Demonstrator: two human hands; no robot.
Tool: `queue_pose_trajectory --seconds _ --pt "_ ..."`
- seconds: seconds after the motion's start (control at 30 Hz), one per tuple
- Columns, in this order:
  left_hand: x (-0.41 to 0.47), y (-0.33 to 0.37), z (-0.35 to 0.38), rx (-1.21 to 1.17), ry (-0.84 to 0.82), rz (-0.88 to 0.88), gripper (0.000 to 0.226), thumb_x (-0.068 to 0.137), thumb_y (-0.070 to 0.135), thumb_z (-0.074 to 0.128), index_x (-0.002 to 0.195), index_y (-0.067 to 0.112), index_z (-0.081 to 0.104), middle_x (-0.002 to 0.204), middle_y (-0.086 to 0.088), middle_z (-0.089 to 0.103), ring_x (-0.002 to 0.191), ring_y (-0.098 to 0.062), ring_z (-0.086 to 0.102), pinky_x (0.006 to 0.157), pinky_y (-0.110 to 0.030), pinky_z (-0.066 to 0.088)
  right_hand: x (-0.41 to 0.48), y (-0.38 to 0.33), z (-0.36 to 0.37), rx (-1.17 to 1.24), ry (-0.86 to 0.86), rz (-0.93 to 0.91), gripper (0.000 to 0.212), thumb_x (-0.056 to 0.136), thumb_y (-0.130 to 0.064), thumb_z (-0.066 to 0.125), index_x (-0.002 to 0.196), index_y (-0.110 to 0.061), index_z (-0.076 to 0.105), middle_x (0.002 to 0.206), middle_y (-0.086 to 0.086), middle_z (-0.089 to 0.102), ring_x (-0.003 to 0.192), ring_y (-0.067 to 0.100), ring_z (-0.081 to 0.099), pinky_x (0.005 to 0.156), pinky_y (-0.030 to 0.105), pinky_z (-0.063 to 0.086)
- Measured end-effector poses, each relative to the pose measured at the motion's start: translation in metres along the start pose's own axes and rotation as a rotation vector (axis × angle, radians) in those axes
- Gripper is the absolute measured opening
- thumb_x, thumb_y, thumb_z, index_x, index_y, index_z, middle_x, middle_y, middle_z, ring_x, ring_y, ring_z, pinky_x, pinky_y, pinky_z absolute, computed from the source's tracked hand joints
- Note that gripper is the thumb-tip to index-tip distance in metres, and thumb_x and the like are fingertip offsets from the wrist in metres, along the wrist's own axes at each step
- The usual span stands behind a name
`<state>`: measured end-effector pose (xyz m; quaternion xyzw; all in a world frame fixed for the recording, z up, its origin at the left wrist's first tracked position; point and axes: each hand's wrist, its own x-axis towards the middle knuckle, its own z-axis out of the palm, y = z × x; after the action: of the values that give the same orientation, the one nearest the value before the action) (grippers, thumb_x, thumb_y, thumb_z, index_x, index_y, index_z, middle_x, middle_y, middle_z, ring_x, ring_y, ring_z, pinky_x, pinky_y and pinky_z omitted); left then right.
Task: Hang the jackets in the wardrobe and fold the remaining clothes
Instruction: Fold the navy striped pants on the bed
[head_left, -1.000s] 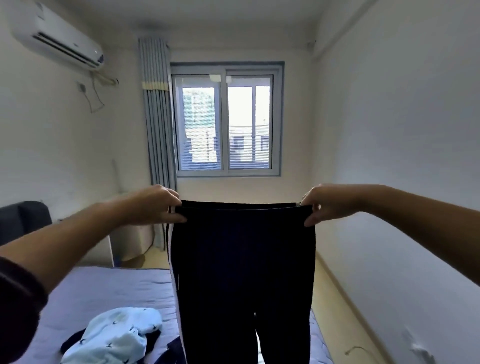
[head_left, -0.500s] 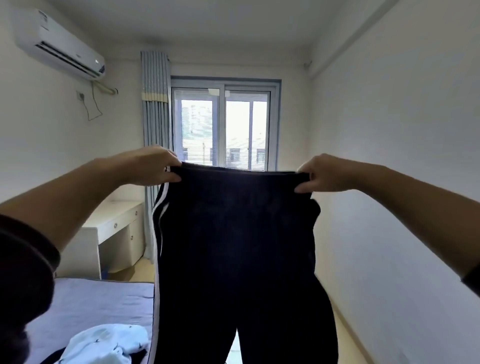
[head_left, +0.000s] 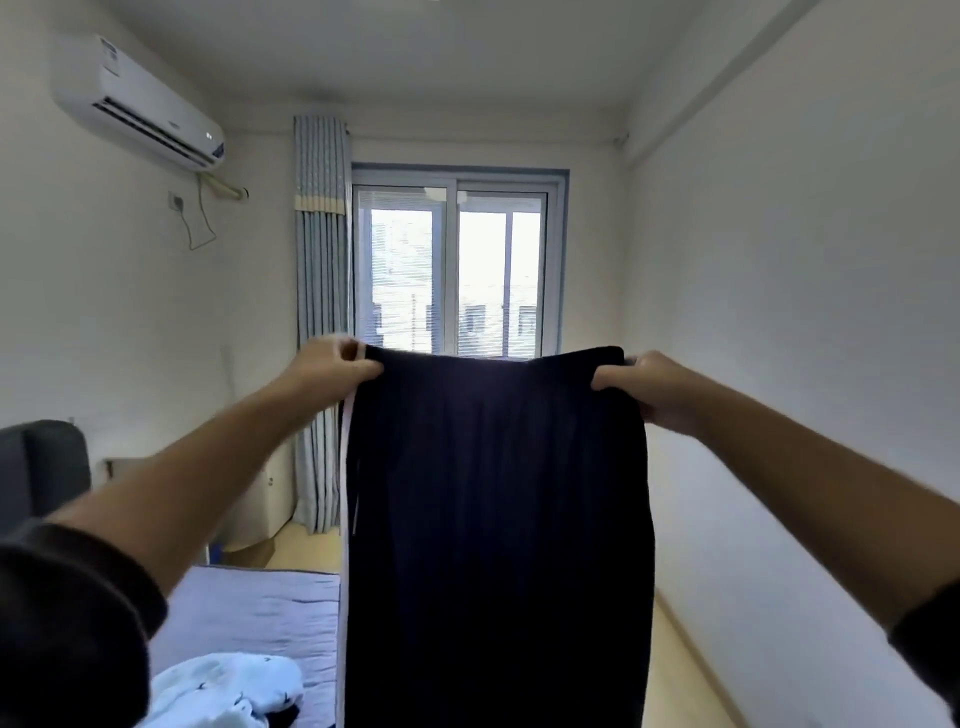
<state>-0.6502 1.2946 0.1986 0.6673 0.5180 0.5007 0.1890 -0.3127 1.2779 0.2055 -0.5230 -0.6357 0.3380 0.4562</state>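
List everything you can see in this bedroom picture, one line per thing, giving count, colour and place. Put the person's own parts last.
trousers: one pair, dark navy with a white side stripe, held up by the waistband in the middle of the view
light garment: one, pale blue with small dark marks, crumpled on the bed at bottom left
bed: one, grey-lilac cover, lower left
headboard: one, dark grey, left edge
desk: one, white, by the left wall near the curtain
curtain: one, grey-blue striped, left of the window
window: one, white sliding frame, far wall
air conditioner: one, white, high on the left wall
left hand: pinching the waistband's left corner
right hand: pinching the waistband's right corner
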Motion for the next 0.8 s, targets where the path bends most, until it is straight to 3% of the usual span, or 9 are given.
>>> queue_pose_trajectory --seconds 0.1,0.17,0.23,0.4,0.57,0.7,0.8 --pt "-0.028 -0.031 0.037 -0.237 0.072 -0.213 0.014 0.086 0.014 0.065 0.095 0.004 0.063 0.09 -0.018 0.067 0.083 -0.03 0.065 0.084 -0.046 0.055 -0.015 0.034 0.033 0.029 0.107 0.059 0.01 0.086 -0.012 0.056 0.093 -0.005 0.06 0.087 0.009 0.065 0.078 0.022 0.063 0.068 0.031 0.051" --pt "-0.054 -0.043 0.064 -0.352 0.102 -0.26 0.004 0.087 0.009 0.062 0.085 0.005 0.061 0.077 -0.013 0.063 0.068 -0.023 0.061 0.065 -0.035 0.052 -0.03 0.057 0.056 0.045 0.151 0.036 0.007 0.084 -0.011 0.058 0.085 -0.006 0.062 0.085 0.013 0.066 0.077 0.025 0.064 0.069 0.035 0.053" --pt "-0.08 -0.047 0.09 -0.426 0.105 -0.288 0.015 0.088 0.005 0.06 0.075 0.01 0.056 0.066 -0.005 0.056 0.061 -0.018 0.054 0.056 -0.027 0.043 -0.048 0.078 0.079 0.073 0.159 0.019 0.007 0.082 -0.011 0.06 0.084 -0.008 0.066 0.085 0.016 0.071 0.08 0.029 0.068 0.076 0.041 0.056" --pt "-0.134 -0.05 0.135 -0.519 -0.019 -0.248 0.008 0.087 0.007 0.066 0.082 0.006 0.059 0.074 -0.009 0.057 0.071 -0.021 0.057 0.069 -0.037 0.047 -0.088 0.112 0.118 0.039 0.085 -0.062 0.012 0.083 -0.018 0.065 0.093 -0.018 0.072 0.085 -0.004 0.074 0.083 0.012 0.07 0.079 0.032 0.057" --pt "-0.169 -0.05 0.158 -0.51 -0.076 -0.223 0.002 0.089 0.008 0.064 0.087 0.01 0.063 0.071 0.0 0.064 0.067 -0.012 0.064 0.066 -0.033 0.054 -0.105 0.133 0.131 0.024 0.073 -0.054 0.008 0.087 -0.016 0.062 0.092 -0.017 0.069 0.084 0.001 0.073 0.081 0.015 0.07 0.081 0.042 0.056" --pt "-0.179 -0.057 0.161 -0.391 -0.1 -0.171 0.004 0.088 0.014 0.066 0.089 0.018 0.065 0.074 -0.001 0.067 0.071 -0.018 0.065 0.073 -0.046 0.056 -0.112 0.141 0.129 0.014 0.052 -0.044 0.009 0.09 -0.015 0.059 0.094 -0.014 0.067 0.085 0.003 0.073 0.082 0.017 0.069 0.082 0.043 0.055" --pt "-0.184 -0.059 0.163 -0.313 -0.134 -0.112 0.007 0.089 0.015 0.065 0.09 0.022 0.066 0.075 0.006 0.068 0.076 -0.015 0.067 0.073 -0.042 0.057 -0.114 0.148 0.127 -0.048 0.023 -0.058 0.012 0.092 -0.02 0.056 0.096 -0.013 0.066 0.087 0.003 0.071 0.084 0.018 0.068 0.082 0.045 0.053"
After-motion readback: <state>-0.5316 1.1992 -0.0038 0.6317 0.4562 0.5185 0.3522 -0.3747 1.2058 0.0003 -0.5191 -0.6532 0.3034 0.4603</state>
